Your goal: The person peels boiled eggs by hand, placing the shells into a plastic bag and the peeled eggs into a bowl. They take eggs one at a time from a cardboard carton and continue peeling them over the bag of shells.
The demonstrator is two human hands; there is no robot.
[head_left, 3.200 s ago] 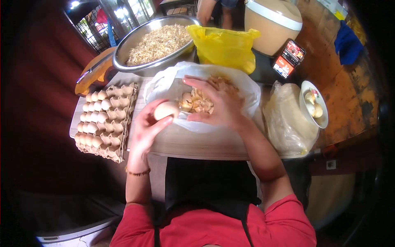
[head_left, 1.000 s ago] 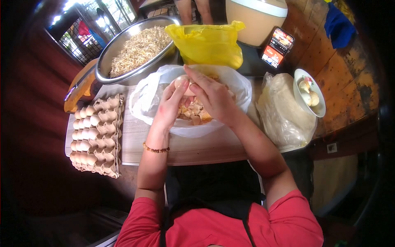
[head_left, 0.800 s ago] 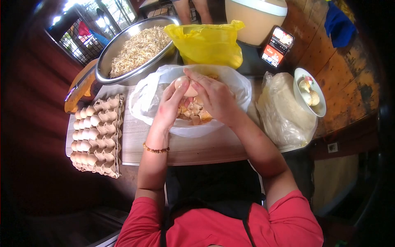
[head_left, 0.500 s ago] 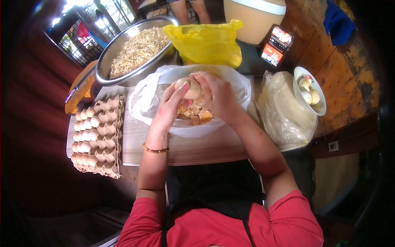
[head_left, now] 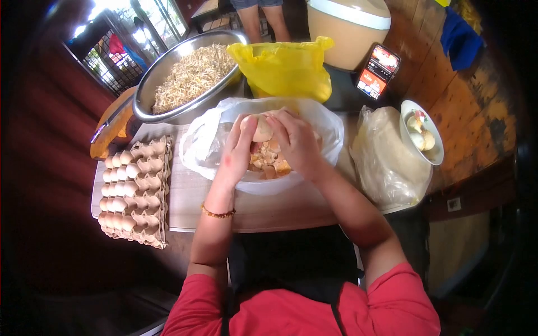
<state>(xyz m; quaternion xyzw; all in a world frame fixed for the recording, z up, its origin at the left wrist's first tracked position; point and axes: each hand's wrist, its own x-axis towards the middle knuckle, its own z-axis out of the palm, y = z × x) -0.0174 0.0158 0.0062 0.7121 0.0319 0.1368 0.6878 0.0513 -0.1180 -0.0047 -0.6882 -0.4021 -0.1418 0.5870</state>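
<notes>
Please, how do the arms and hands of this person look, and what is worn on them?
The left hand and the right hand are bare: no gloves, and no ring that I can make out. The forearms are uncovered too. The red sleeves reach only over the upper arms. A thin beaded bracelet, orange-brown, circles the left wrist; the right wrist carries nothing.

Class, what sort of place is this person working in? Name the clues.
Probably a food stall's prep area: a big metal bowl of sprouts, a tray of eggs, and a bag of shells beneath the egg being peeled.
</notes>
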